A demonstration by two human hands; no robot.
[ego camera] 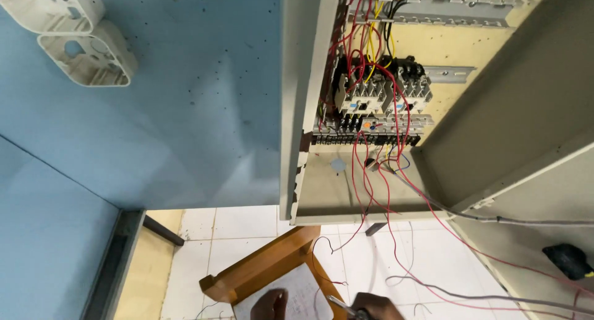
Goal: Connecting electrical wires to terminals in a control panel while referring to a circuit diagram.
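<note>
So the sheet of paper (296, 292) with faint pencil marks on it lies on a sloped wooden desk (260, 267) right at the bottom edge of the view, and the left hand (269, 304) rests flat on top of it, fingers down on the sheet. Only the upper part of that hand shows, so honestly I can't tell if it's fully spread or a bit curled. Just to the right of it, the right hand (374, 306) is closed around a thin metal-tipped tool (339, 306), maybe a pen or a small screwdriver, too small to say, with the tip pointing toward the paper's right edge. Both hands are cut off by the frame. Past the right hand, loose red wires (396, 233) trail down over the white tiled floor (235, 230), along with a grey cable (470, 295) running off to the right. Up above both hands hangs an open beige electrical cabinet (291, 109), its door (526, 97) swung out on the right side. Inside it there's a row of white contactors (380, 94) over a black terminal strip (365, 137), with red, yellow and black wiring looped all around. Far up and left of the hands, two white plastic brackets (80, 41) sit on the blue wall (154, 122).
</note>
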